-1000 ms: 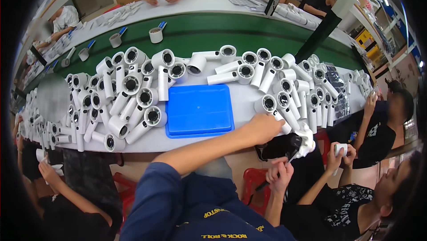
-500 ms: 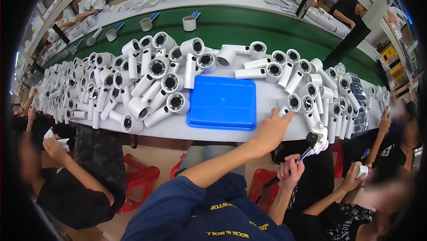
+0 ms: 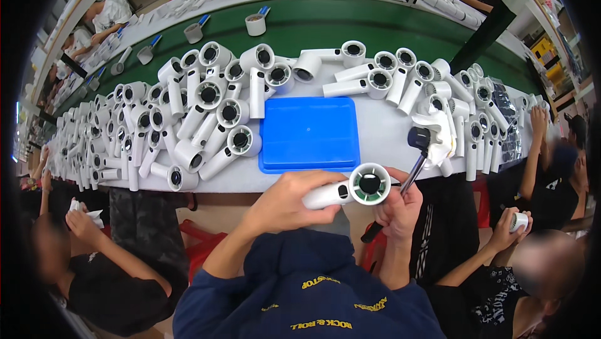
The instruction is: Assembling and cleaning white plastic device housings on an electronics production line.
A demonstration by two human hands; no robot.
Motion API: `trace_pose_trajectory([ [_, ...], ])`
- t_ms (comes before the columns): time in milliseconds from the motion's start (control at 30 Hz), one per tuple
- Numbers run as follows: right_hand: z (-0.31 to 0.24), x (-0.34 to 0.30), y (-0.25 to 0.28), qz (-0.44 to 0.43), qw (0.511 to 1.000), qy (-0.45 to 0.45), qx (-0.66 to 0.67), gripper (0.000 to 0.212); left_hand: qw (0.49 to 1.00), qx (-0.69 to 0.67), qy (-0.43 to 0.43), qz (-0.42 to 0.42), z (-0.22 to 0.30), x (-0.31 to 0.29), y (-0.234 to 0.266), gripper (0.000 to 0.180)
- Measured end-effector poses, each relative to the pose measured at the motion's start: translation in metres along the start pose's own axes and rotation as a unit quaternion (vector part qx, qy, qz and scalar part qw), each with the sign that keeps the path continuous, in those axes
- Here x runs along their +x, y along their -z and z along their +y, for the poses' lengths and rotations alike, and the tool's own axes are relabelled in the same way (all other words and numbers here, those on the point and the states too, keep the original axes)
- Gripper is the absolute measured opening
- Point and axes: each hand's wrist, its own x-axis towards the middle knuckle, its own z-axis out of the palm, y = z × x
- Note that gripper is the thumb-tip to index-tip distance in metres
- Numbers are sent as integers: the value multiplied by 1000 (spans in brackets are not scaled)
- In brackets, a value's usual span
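Observation:
Near the table's front edge, my left hand (image 3: 285, 204) is closed round the handle of a white handheld fan (image 3: 368, 184). The fan's round head points right, its open face with a black hub showing. In my right hand (image 3: 400, 204) is a mallet-like tool (image 3: 418, 138) with a black grip, a metal shaft and a black rounded head. A bunched white cloth (image 3: 442, 127) hangs at that head. The fingertips of my right hand are beside the fan's rim; whether they press on it I cannot tell.
A blue plastic tray (image 3: 308, 135) lies on the white table (image 3: 241, 180). Many white fans are heaped on the left (image 3: 144, 117) and right (image 3: 400, 82). Beyond runs a green belt (image 3: 332, 20) carrying blue-handled cups (image 3: 256, 24). Co-workers sit close on both sides.
My left hand has come back from the right-hand pile with a fan and holds it before me. My right hand has risen with the tool and cloth. The view has shifted a little.

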Motion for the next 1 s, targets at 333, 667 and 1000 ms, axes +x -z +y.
trace_pose_trajectory([
  [333,1,5,-28,61,995,-3,-85,39,999,33,-20,37,-12,-3,15,43],
  [667,18,9,2,170,980,-17,-106,34,988,89,-97,75,-35,18,5,38],
  [1000,-27,-3,-16,243,919,-99,-293,37,935,280,-178,125,-108,94,-6,31],
])
